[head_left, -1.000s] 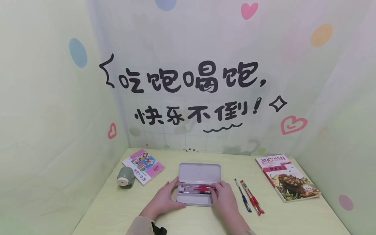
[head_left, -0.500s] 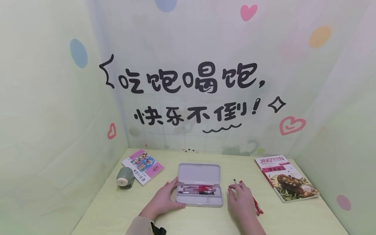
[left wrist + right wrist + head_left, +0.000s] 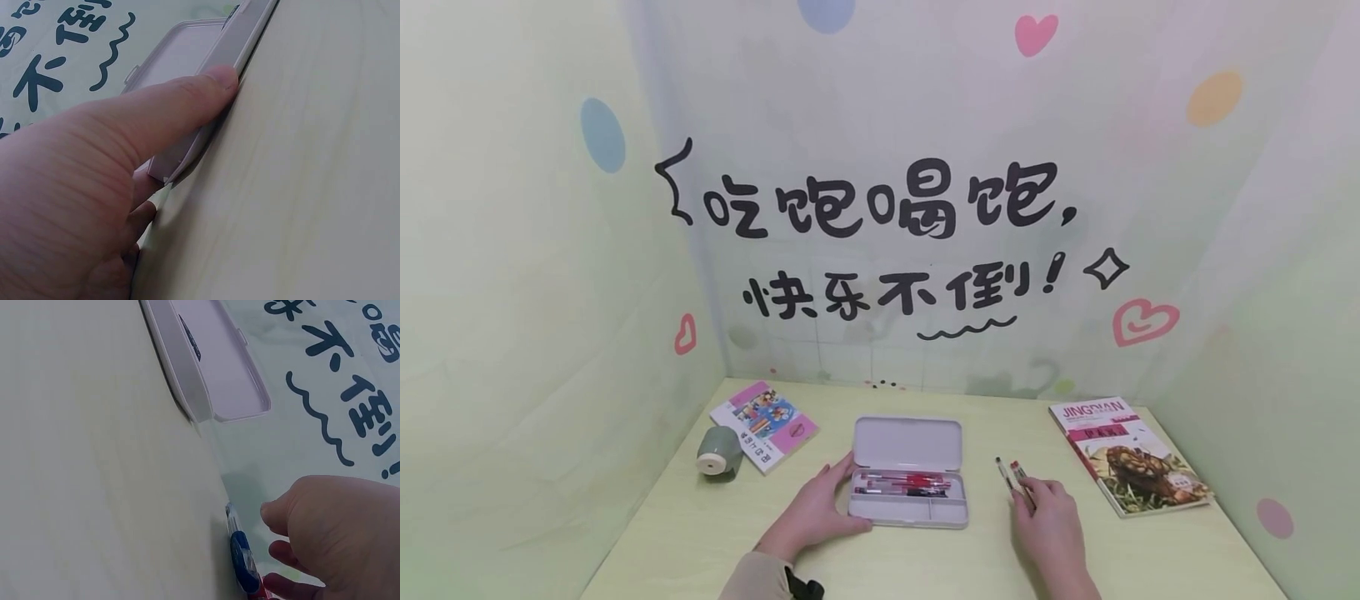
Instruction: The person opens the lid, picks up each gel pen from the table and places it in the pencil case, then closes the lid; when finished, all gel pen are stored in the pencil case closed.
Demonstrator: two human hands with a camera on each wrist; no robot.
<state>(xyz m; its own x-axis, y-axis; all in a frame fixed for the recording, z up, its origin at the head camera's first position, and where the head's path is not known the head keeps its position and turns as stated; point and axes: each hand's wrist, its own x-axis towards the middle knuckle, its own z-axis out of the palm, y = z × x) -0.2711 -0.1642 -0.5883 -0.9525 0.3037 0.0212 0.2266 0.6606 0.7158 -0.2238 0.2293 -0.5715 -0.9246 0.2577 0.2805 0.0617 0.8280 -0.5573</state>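
Note:
A white pencil case (image 3: pixel 908 442) stands open on the table, its lid tipped back. Several red and dark pens (image 3: pixel 906 483) lie in its rear compartment. My left hand (image 3: pixel 816 508) grips the case's left corner, the thumb (image 3: pixel 200 94) along the front wall and the other fingers round the side. To the right, my right hand (image 3: pixel 1052 525) is over a few loose pens, their far ends (image 3: pixel 1002 471) sticking out past the fingertips. In the right wrist view a blue-grip pen (image 3: pixel 245 562) lies on the table below the thumb, red behind it. Whether the fingers close on them is unclear.
A pink booklet (image 3: pixel 767 425) and a grey-green pencil sharpener (image 3: pixel 718 452) are at the left. A magazine (image 3: pixel 1127 454) with a food picture lies at the right. Behind the table (image 3: pixel 985 550) rises a printed cloth wall (image 3: pixel 880 108).
My right hand has gone from the pencil case rightward to the loose pens and now covers their near parts. My left hand has stayed on the case.

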